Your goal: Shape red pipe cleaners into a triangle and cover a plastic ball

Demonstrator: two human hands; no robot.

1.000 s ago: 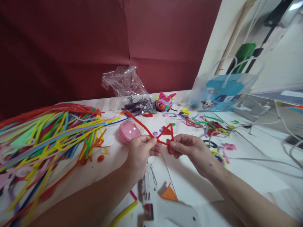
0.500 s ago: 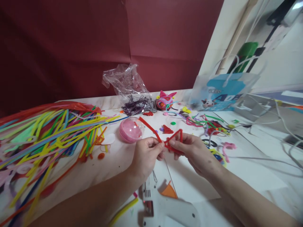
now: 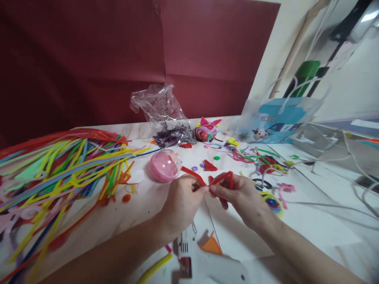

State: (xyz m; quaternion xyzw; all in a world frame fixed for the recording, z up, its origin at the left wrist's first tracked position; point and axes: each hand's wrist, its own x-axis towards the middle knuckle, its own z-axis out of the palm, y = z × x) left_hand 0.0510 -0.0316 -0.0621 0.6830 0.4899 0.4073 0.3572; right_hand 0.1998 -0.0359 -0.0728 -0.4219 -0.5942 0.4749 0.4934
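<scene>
A red pipe cleaner [image 3: 194,174] runs between my two hands above the table. My left hand [image 3: 185,201] pinches it between thumb and fingertips, and a straight length sticks out up and to the left. In my right hand [image 3: 239,195] the same pipe cleaner is gripped where it is bent into an angular, pointed loop; part of that loop is hidden by the fingers. The fingertips of both hands nearly meet. Just beyond my left hand rests a clear-and-pink ball [image 3: 165,165]. A red folded pipe-cleaner piece [image 3: 210,165] lies behind the hands.
Many coloured pipe cleaners [image 3: 74,169] are heaped at left. A white glue gun [image 3: 207,262] with an orange tip lies in front. Behind stand a plastic bag [image 3: 161,110], a pink pipe-cleaner animal head [image 3: 206,130] and a blue-white carrier bag [image 3: 278,118]. Cables cross the right side.
The straight end of the red pipe cleaner has swung lower, and the bent loop has turned in my right fingers. Both hands have come slightly closer together. The view has tilted slightly upward.
</scene>
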